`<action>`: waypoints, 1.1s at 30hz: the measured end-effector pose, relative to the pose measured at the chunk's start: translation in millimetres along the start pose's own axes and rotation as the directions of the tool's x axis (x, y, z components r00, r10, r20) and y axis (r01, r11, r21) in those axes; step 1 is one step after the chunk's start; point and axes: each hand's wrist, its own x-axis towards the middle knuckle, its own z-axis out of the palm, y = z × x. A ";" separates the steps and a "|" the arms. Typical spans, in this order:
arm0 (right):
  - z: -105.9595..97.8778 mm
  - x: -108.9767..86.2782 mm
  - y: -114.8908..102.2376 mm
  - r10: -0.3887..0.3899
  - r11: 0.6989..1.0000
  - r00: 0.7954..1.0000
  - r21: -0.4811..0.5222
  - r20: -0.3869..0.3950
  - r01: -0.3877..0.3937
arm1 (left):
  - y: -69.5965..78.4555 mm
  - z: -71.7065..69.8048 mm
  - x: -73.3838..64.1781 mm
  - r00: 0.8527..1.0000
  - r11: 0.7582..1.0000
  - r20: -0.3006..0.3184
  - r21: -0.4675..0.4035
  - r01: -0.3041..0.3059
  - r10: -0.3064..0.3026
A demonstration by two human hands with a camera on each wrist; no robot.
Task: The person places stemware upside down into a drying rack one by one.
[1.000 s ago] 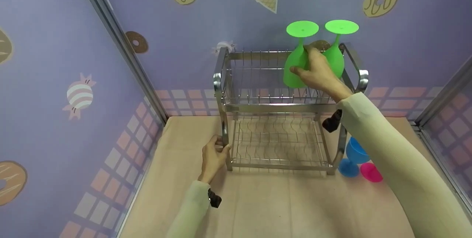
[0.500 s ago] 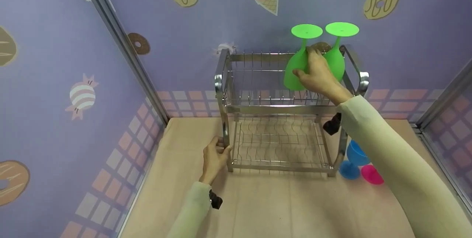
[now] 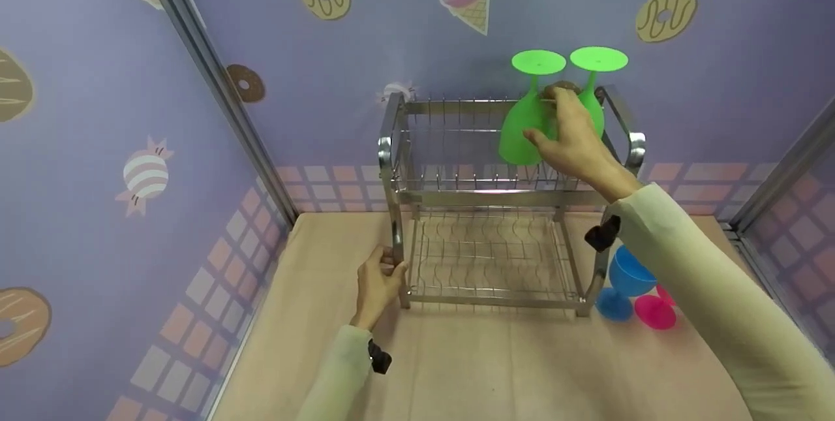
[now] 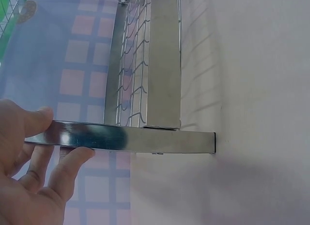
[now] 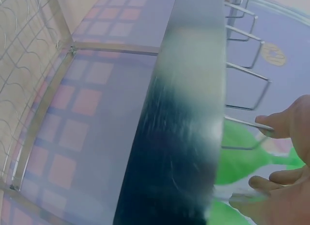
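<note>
A two-tier metal dish rack [image 3: 496,198] stands against the back wall. My left hand [image 3: 378,287] grips its left front upright; in the left wrist view the thumb and fingers lie on either side of that metal bar [image 4: 92,135]. Two green goblets stand upside down on the upper tier: a left goblet [image 3: 520,130] and a right goblet [image 3: 595,108], partly hidden by my right hand [image 3: 574,137]. That hand is over the rack between them, thumb overlapping the left bowl. In the right wrist view its fingers [image 5: 278,179] are spread apart behind the wire loops.
To the right of the rack, a blue goblet [image 3: 631,274] and a pink goblet [image 3: 655,312] are on the beige cloth [image 3: 470,362], partly behind my right sleeve [image 3: 711,284]. The lower wire shelf [image 3: 489,258] sits beneath the upper tier. Patterned walls enclose the back and sides.
My right hand has drawn slightly right and down, loosening from the left green goblet, which stays inverted on the rack. My left hand keeps its grip on the upright.
</note>
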 end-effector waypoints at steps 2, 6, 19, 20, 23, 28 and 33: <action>-5.4 -7.1 -1.4 -0.037 0.999 0.999 0.003 -0.015 0.037 | -0.1 0.1 0.0 1.000 1.000 -0.002 0.004 -0.002 0.002; -17.8 -25.6 -3.3 -0.064 0.998 0.997 0.016 -0.036 0.065 | -0.5 -0.1 -0.9 1.000 1.000 0.004 0.007 0.007 -0.007; -54.2 -100.4 10.0 -0.185 0.983 0.960 -0.032 -0.210 0.182 | -0.4 -0.5 -2.1 0.999 0.999 -0.007 -0.006 -0.035 0.035; -56.9 -105.6 12.0 -0.179 0.984 0.958 -0.029 -0.222 0.177 | -0.6 -0.5 -1.9 0.999 0.999 -0.009 -0.006 -0.042 0.042; -64.4 -121.6 20.7 -0.162 0.987 0.950 -0.025 -0.267 0.161 | -0.7 -0.2 -1.9 0.999 0.999 -0.012 -0.008 -0.040 0.040; -70.8 -147.7 48.4 -0.163 0.987 0.919 -0.048 -0.359 0.156 | -0.9 0.6 -1.8 0.999 0.999 -0.007 -0.018 -0.038 0.038; -72.0 -174.7 80.2 -0.136 0.991 0.893 -0.048 -0.429 0.128 | -1.2 0.9 -2.2 0.999 0.999 -0.007 -0.014 -0.040 0.040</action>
